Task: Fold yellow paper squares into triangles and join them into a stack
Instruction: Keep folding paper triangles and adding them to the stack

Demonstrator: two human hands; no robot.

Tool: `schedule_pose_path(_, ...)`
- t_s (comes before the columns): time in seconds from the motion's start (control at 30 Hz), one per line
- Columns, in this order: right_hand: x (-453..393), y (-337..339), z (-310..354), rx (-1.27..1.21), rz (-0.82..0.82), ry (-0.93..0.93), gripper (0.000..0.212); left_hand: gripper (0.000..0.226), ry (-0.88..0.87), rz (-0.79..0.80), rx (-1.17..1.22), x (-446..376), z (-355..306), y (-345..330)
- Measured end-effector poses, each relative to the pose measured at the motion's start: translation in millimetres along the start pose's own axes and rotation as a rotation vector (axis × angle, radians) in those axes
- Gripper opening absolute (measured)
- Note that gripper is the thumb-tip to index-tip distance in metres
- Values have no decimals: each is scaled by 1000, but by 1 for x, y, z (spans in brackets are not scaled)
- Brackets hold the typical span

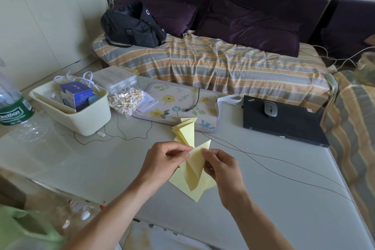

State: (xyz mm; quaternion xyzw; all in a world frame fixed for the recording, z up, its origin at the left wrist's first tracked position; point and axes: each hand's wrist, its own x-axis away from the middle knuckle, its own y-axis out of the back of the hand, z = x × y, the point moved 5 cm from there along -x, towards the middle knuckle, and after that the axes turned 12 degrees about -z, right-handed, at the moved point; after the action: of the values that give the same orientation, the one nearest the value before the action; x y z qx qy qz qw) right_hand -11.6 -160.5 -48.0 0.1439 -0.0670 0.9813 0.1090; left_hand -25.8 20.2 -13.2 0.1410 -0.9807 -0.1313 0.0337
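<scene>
Two hands are meeting over the middle of the pale surface (263,199), each pinching yellow paper. The left hand (164,160) is gripping, between thumb and curled fingers, the near end of a chain of folded triangles (185,131) that is trailing away toward the flowered mat (178,103). The right hand (220,165) is pinching a folded piece (195,170) by its upper edge and holding it against that chain, so the joining step looks to be under way; whether the piece is actually tucked in, I cannot tell. Beneath both hands a flat yellow sheet (195,195) is lying on the surface, seemingly still waiting to be folded. Several triangles appear joined already, so the work seems well along, with at least this piece and that sheet remaining. Farther out, a cream tub (89,122) is sitting to the left and a closed black laptop (288,124) to the right.
</scene>
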Motion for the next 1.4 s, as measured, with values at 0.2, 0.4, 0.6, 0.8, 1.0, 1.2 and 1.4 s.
schedule_pose_path(0.2,2,-7,-5,9,78,-40,29,17,78,-32,96,0,-2,4)
schedule_pose_path(0.4,3,-5,-1,27,58,-5,27,17,123,-33,148,1,-1,3)
schedule_pose_path(0.6,7,-12,-6,30,158,-63,34,17,169,-95,196,-1,0,5)
schedule_pose_path(0.8,6,-6,-4,140,63,-19,24,12,207,-78,85,-1,8,6)
schedule_pose_path(1.0,11,-11,-5,178,139,-70,28,9,191,-178,86,-1,10,9)
schedule_pose_path(1.2,14,-11,-3,251,134,-45,24,10,234,-212,126,-1,11,9)
schedule_pose_path(1.4,13,-10,-3,202,128,-47,20,10,289,-250,157,-2,11,12)
